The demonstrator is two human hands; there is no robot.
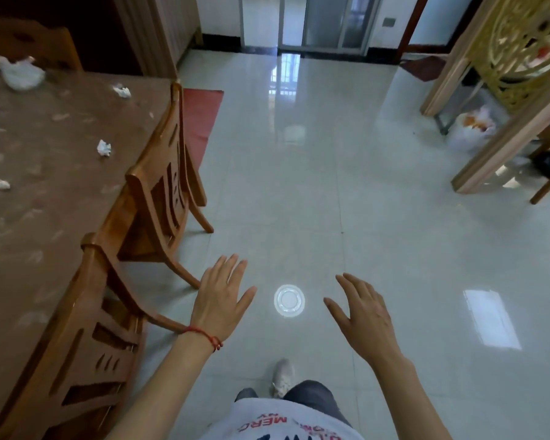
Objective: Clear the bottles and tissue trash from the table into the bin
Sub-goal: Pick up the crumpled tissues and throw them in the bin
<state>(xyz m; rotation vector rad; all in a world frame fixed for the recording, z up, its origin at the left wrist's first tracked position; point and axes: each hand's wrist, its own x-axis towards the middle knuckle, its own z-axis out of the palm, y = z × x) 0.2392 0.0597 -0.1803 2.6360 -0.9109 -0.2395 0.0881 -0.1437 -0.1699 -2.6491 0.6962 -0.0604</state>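
Your left hand [220, 295] and right hand [364, 308] spread empty; two chairs [159, 185] flank the desk [29, 217], tissue wads [104, 148] on it.

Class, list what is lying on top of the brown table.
On the table: a plastic bag and three crumpled tissues. No bottles show; its left part is out of frame.

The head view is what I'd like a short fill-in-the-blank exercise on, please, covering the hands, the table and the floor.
1. Both the left hand and the right hand are open and hold ____.
2. The crumpled tissues lie on the ____.
3. The string bracelet on the left wrist is ____.
4. Two wooden ____ stand along the table edge.

Missing words: nothing; table; red; chairs
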